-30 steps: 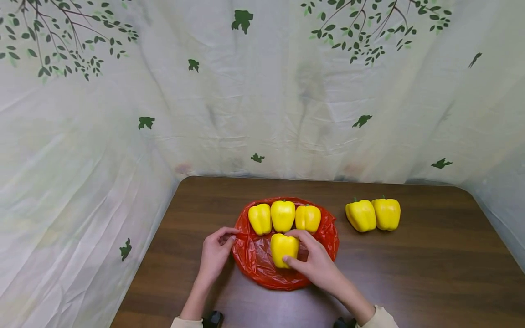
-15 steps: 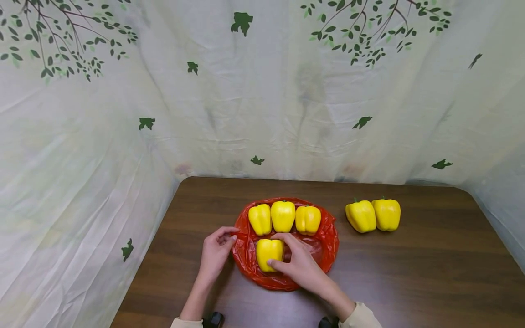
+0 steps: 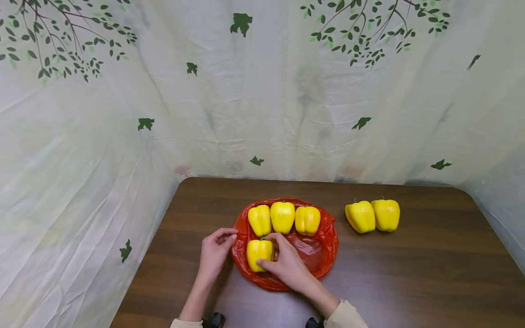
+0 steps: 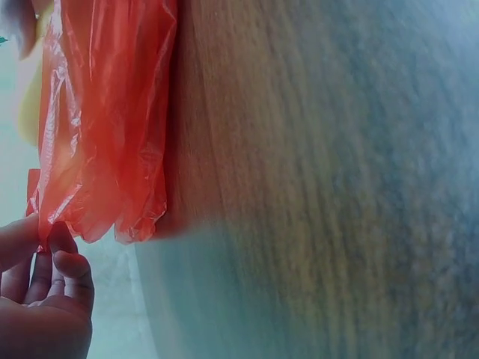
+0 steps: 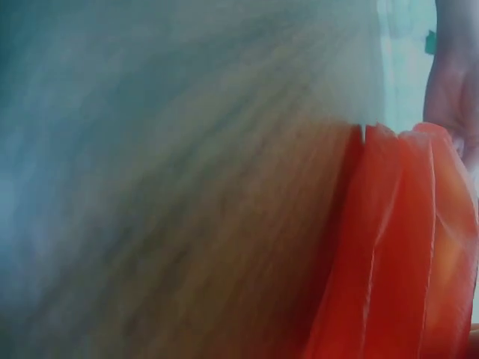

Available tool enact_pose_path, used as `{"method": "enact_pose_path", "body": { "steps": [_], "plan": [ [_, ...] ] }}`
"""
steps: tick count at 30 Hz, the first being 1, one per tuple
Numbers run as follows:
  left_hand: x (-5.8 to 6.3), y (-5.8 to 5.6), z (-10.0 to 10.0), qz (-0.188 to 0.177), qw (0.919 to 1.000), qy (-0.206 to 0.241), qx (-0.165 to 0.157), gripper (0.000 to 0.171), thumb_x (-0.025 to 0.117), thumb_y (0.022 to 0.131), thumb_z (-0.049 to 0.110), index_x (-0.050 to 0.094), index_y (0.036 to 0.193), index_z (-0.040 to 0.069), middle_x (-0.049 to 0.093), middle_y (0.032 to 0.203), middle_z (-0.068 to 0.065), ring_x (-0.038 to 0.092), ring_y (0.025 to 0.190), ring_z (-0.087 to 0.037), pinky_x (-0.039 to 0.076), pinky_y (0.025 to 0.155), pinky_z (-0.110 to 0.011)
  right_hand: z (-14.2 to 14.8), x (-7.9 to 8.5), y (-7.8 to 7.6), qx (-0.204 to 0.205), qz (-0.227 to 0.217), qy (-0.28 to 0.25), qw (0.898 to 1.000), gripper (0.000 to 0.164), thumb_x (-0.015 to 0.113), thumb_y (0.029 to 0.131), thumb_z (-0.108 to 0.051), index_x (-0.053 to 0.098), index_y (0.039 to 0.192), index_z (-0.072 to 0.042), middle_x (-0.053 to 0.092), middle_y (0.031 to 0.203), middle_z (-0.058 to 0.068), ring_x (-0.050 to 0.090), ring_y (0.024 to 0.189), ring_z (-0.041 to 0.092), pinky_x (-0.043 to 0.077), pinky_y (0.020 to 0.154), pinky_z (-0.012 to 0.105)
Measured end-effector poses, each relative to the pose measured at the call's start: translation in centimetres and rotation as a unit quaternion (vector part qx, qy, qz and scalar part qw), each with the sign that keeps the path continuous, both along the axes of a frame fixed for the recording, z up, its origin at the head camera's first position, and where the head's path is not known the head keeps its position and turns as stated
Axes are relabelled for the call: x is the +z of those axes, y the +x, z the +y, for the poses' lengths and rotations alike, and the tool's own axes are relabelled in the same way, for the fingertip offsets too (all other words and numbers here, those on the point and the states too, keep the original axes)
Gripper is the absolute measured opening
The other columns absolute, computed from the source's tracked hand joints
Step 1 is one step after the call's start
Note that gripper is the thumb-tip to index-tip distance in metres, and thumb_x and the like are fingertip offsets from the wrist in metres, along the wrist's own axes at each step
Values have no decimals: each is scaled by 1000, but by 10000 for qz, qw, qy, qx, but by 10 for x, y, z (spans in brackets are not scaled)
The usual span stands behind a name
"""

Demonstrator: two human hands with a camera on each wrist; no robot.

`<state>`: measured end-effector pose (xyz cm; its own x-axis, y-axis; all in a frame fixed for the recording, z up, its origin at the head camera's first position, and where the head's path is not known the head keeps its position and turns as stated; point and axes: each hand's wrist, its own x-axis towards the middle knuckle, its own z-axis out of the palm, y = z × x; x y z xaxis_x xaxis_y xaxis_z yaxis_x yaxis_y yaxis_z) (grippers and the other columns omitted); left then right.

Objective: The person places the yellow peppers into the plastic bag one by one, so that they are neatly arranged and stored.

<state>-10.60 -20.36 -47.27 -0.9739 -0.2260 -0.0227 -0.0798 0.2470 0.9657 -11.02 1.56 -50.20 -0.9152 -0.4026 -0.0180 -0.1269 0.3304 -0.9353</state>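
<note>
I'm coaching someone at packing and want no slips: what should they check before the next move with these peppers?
1. Left hand pinching the edge of the red plastic bag: ok.
2. Right hand holding the front yellow bell pepper: ok.
3. Three back-row yellow bell peppers within the bag's rim: ok.
4. Front pepper's weight fully on the bag's bottom: cannot tell.
5. Two remaining yellow bell peppers bagged: not ok, both on the table.

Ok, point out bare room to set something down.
Free: table right of and in front of the two loose peppers; inside the red bag, between the right hand and right rim. Crowded: the bag's back, three peppers; its left front, the held pepper.
</note>
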Motion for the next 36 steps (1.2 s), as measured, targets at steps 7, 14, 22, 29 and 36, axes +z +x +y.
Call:
{"method": "enact_pose_path", "body": {
  "steps": [7, 14, 22, 29, 36],
  "plan": [
    [-20, -5, -4, 1, 9999, 95, 95, 9, 70, 90, 3, 74, 98, 2, 67, 90, -14, 51, 64, -19, 44, 52, -22, -6, -2, -3, 44, -53, 88, 9999, 50, 76, 84, -44, 50, 119, -20, 56, 103, -1, 54, 88, 21, 45, 69, 29],
    [-20, -5, -4, -29, 9999, 84, 79, 10, 69, 90, 3, 74, 98, 3, 68, 94, -14, 54, 69, -20, 48, 57, -24, -9, -1, -6, -66, 17, 389, 9992, 53, 74, 84, -50, 52, 122, -21, 58, 105, -3, 56, 86, 19, 47, 71, 30],
    [-22, -5, -5, 1, 9999, 98, 76, 9, 69, 91, 2, 74, 98, 3, 67, 94, -15, 54, 69, -21, 48, 57, -23, 0, 0, -5, -108, -290, 7, 9995, 59, 73, 86, -47, 52, 131, -15, 59, 122, 0, 60, 106, 16, 53, 88, 37],
    [-22, -6, -5, 42, 9999, 104, 90, 10, 69, 90, 2, 74, 98, 3, 68, 95, -14, 56, 70, -21, 51, 61, -27, 16, 7, -4, -81, -319, -257, 9991, 57, 73, 88, -41, 50, 131, -11, 60, 122, 8, 60, 111, 25, 53, 89, 38],
    [-24, -6, -4, 218, 9996, 176, 85, 11, 69, 88, -3, 74, 97, 1, 68, 93, -15, 57, 69, -19, 52, 59, -27, 37, 19, 3, -220, -410, -303, 9985, 58, 72, 89, -41, 48, 133, -12, 57, 130, 14, 60, 113, 30, 53, 89, 42]
  ]
}}
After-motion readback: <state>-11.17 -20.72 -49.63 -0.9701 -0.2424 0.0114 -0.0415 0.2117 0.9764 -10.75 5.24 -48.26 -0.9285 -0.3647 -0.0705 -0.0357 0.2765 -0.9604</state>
